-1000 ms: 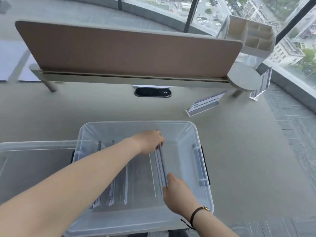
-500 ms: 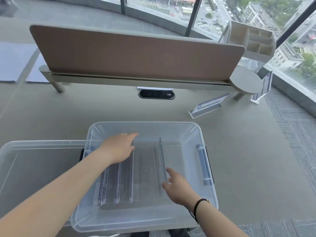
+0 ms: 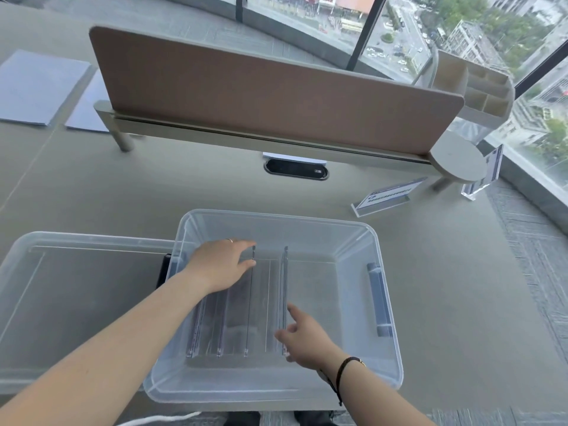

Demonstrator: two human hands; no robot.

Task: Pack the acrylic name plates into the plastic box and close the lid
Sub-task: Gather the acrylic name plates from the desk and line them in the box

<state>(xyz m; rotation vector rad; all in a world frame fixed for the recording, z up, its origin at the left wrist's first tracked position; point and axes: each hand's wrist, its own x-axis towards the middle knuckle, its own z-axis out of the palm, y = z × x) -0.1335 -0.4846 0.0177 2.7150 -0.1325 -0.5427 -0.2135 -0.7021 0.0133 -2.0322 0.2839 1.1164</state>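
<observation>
Head view: we see four clear acrylic name plates (image 3: 239,305) standing on edge in a row on the floor of the plastic box (image 3: 347,241), filling its left and middle part; the right part of the floor is bare up to the wall with the blue latch (image 3: 379,299). The plates are transparent, thin strips with pale edges, running from the near wall toward the far wall. Our left hand (image 3: 219,265) reaches over the left rim and touches the far end of the third plate between thumb and forefinger, fingers nearly straight; whether it pinches we cannot tell. Our right hand (image 3: 304,336) lies at the near end of the rightmost plate (image 3: 284,296), fingers loosely spread and touching it, holding nothing. The lid (image 3: 76,302) lies flat on the desk (image 3: 153,195), just beside the box's left wall. Farther right on the desk stand two more name plates (image 3: 388,196), well apart from the box, in front of the brown divider (image 3: 261,93).
</observation>
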